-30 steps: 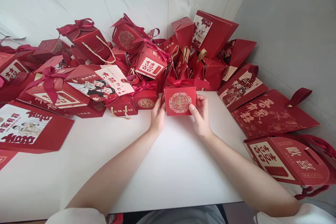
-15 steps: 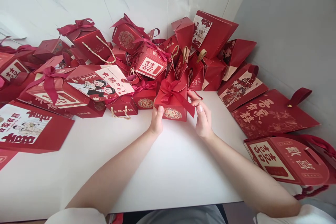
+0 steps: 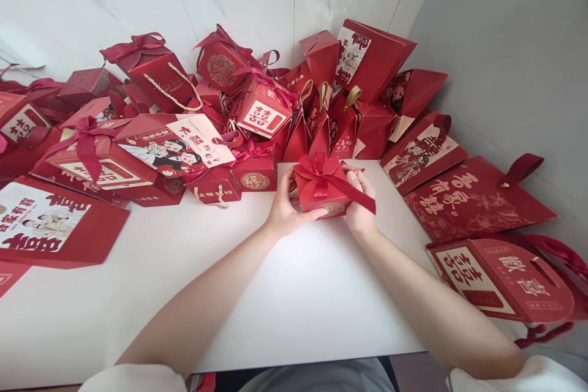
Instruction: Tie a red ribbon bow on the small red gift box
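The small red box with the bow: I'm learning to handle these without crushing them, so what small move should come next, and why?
Probably lower the small red box flat onto the white table before letting go. The left hand cups its near left corner and the right hand its right side; the box sits tilted, bow upward, ribbon tail trailing right, so freeing either hand first could tip it.
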`<state>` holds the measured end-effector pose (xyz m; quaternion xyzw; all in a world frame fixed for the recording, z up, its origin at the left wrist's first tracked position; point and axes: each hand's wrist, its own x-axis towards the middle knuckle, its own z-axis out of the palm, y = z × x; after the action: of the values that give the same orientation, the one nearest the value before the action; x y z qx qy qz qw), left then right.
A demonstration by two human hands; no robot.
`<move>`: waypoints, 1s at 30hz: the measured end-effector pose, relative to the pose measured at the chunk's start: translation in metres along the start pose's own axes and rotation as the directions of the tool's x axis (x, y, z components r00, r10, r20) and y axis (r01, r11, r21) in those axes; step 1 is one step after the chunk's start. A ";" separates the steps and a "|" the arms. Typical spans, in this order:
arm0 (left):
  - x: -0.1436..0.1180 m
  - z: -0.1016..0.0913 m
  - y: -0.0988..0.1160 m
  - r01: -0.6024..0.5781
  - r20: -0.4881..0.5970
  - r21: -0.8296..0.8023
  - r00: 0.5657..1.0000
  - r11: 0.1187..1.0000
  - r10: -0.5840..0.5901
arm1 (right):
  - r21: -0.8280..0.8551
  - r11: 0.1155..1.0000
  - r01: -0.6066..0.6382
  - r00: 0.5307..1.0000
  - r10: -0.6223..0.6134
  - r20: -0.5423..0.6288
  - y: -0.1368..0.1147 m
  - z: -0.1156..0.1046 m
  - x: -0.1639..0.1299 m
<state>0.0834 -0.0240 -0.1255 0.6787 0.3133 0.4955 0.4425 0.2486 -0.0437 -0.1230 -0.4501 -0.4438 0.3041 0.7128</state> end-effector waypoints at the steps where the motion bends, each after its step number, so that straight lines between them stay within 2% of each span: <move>1: 0.000 0.000 0.001 -0.001 -0.002 0.027 1.000 1.000 0.002 | 0.021 1.000 0.001 1.000 -0.001 0.000 0.001 0.000 0.000; 4: -0.001 -0.001 0.004 -0.003 -0.010 0.081 1.000 0.997 0.003 | 0.055 0.998 -0.025 1.000 0.024 0.014 0.001 0.002 -0.001; 9: -0.001 -0.001 0.001 0.013 -0.025 0.073 1.000 0.997 -0.012 | 0.047 0.994 -0.093 0.994 0.091 0.056 0.003 0.003 -0.002; 13: 0.001 0.001 0.001 0.011 -0.002 -0.015 1.000 1.000 -0.011 | 0.064 0.992 -0.108 0.993 0.105 0.053 0.008 0.002 -0.001; 16: 0.002 0.001 -0.001 0.093 0.044 -0.126 0.995 0.988 -0.088 | 0.017 0.984 -0.177 0.983 0.175 0.059 0.014 0.002 0.000; 18: 0.002 -0.001 -0.006 0.133 0.021 -0.181 0.991 0.974 -0.131 | -0.017 0.972 -0.234 0.971 0.235 0.053 0.018 0.001 0.001; 20: 0.003 -0.003 -0.011 0.123 -0.036 -0.202 0.990 0.972 -0.133 | -0.040 0.967 -0.252 0.967 0.253 0.018 0.021 0.000 0.004; 22: 0.003 -0.005 -0.016 0.091 -0.116 -0.158 0.987 0.983 -0.110 | -0.037 0.973 -0.229 0.973 0.228 -0.040 0.021 -0.002 0.007; 25: 0.002 -0.006 -0.015 0.098 -0.221 0.026 0.971 0.995 -0.090 | -0.016 0.980 -0.196 0.973 0.193 -0.128 0.017 -0.004 0.010; 28: -0.001 -0.004 -0.007 0.137 -0.242 0.199 0.966 0.970 -0.087 | -0.018 0.983 -0.182 0.971 0.177 -0.160 0.012 -0.006 0.010; 30: -0.004 -0.002 -0.003 0.126 -0.225 0.254 0.972 0.959 -0.068 | -0.018 0.975 -0.221 0.965 0.216 -0.147 0.009 -0.005 0.009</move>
<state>0.0801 -0.0253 -0.1296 0.6586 0.4559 0.4964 0.3346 0.2571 -0.0343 -0.1293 -0.5292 -0.3438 0.3400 0.6972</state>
